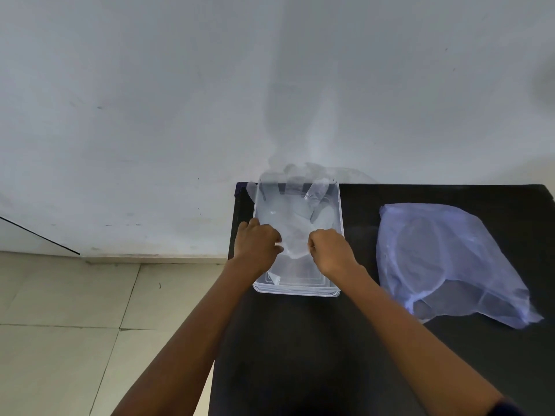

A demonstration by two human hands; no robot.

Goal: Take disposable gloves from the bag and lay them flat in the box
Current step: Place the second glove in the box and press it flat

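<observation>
On your far left lies the pale tiled floor (75, 310), meeting the white wall (150, 100) that fills the upper half of your view. The black tabletop (300, 355) begins just right of the floor, its back edge against the wall.

Your left hand (258, 243) sits over the left side of the clear plastic box (338, 205), fingers curled and pinching the left edge of a thin see-through glove (295, 223) near its cuff. The box stands at the back left corner of the tabletop, its long side running away from you, its near rim just beyond your wrists. The glove lies spread over the box with its cuff toward you; its fingers point toward the wall and reach over the far rim. The film is so clear that you cannot tell whether more gloves lie under it.

Your right hand (330, 250) is just beside the left one, the two apart by the width of the cuff, and it pinches the glove's right edge in the same curled way.

Farther right, well apart from the box, a crumpled bluish see-through bag (444, 259) lies flat on the tabletop; what it holds shows only as faint outlines.
</observation>
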